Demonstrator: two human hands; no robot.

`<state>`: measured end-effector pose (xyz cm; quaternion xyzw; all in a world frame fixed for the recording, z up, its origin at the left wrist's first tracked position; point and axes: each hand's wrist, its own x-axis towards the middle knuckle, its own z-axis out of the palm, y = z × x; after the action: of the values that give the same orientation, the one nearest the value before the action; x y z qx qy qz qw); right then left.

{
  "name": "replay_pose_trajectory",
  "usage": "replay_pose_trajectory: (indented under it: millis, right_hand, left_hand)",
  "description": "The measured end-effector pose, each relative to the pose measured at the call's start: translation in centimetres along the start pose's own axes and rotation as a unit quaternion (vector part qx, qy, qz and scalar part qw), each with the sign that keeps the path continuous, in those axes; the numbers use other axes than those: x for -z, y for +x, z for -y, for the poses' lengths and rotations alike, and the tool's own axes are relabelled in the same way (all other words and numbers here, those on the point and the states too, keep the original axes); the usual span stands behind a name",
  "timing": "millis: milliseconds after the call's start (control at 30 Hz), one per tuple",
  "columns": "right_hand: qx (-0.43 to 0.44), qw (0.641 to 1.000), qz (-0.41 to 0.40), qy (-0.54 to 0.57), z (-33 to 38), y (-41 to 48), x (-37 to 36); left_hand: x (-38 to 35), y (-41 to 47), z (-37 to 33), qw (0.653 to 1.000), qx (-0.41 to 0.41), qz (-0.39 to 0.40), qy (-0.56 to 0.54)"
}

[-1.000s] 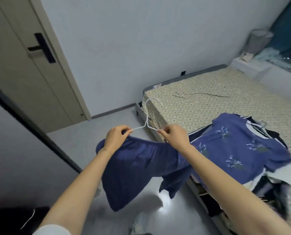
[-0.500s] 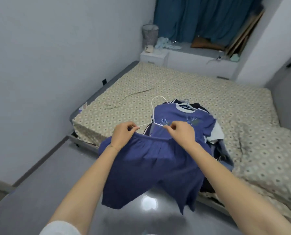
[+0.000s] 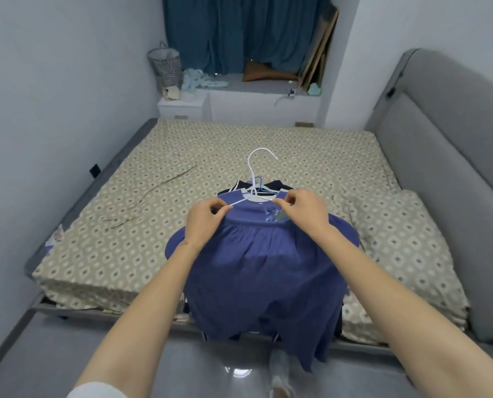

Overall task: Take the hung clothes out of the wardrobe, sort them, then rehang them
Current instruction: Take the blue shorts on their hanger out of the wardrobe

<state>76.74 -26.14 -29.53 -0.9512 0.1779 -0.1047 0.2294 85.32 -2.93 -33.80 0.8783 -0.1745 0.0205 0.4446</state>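
L hand (image 3: pixel 203 222), R hand (image 3: pixel 305 214) pinch hanger (image 3: pixel 253 170); garment (image 3: pixel 262 277) below grip.

Left hand: your left hand (image 3: pixel 203 222) is curled, knuckles up, thumb and forefinger pinching one arm of the thin white wire hanger (image 3: pixel 250 173) at the top edge of the dark blue pleated garment (image 3: pixel 262 268).
Right hand: your right hand (image 3: pixel 305 214) is curled the same way and pinches the hanger's other arm, level with the left.
Hands: near each other, not touching.
Left wrist: thin bracelet (image 3: pixel 188 244) across it.
Forearms: left forearm (image 3: pixel 142 305) and right forearm (image 3: pixel 383 282) are bare, stretched forward and converging.
Sleeve: white sleeve edge (image 3: pixel 96 391) on your left arm.
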Motion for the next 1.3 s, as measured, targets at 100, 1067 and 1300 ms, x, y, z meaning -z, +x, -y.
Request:
replay_pose_trajectory:
  millis: [100,1067,1300]
  right_hand:
    - [0.006,1.0,-0.006,-0.005,-0.9,4.7,0.2]
    - [-0.108,0.984,0.138,-0.015,-12.9,38.0,-20.7]
    - [-0.132,0.97,0.197,-0.054,-17.3,41.1,-29.4]
  left_hand:
    - [-1.7,4.6,-0.2,1.0,0.003,-0.004,-0.005]
    - [-21.9,36.5,17.5,0.983,0.14,0.122,0.003]
    - [-28.4,38.5,24.4,0.971,0.188,0.149,0.004]
